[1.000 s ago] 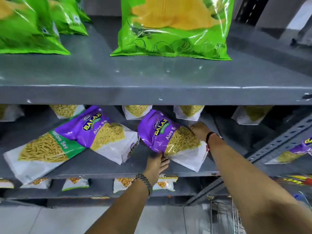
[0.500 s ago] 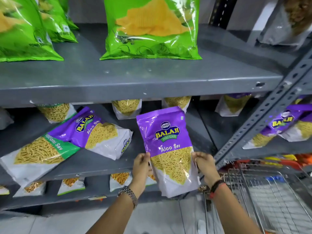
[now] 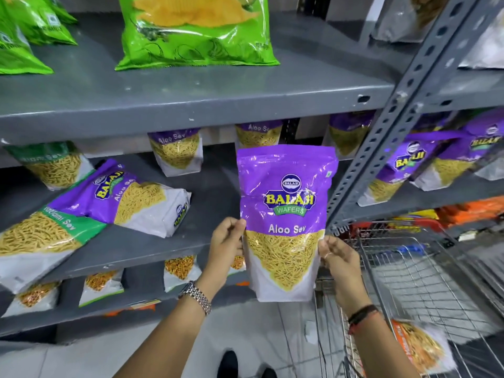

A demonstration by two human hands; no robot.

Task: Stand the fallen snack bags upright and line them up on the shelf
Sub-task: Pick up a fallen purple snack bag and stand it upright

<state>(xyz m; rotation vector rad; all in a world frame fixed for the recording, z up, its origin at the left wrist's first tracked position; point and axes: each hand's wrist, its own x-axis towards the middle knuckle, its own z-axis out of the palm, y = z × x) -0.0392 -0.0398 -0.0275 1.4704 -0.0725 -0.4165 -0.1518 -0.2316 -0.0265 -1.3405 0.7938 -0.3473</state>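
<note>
**One bag lifted, two lying flat**

Both hands are holding the purple Aloo Sev bag upright in front of the middle shelf, left hand and right hand fingers pinching its side edges. It is not standing there yet. Another purple bag and a green-banded bag are lying toppled toward the shelf's left front edge, awaiting standing.

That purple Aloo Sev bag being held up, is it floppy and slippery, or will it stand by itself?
The purple Aloo Sev bag probably holds its shape: it stays flat and upright with only the left hand and right hand pinching its edges. Its glossy film looks slippery. Its broad base suggests it may stand.
</note>
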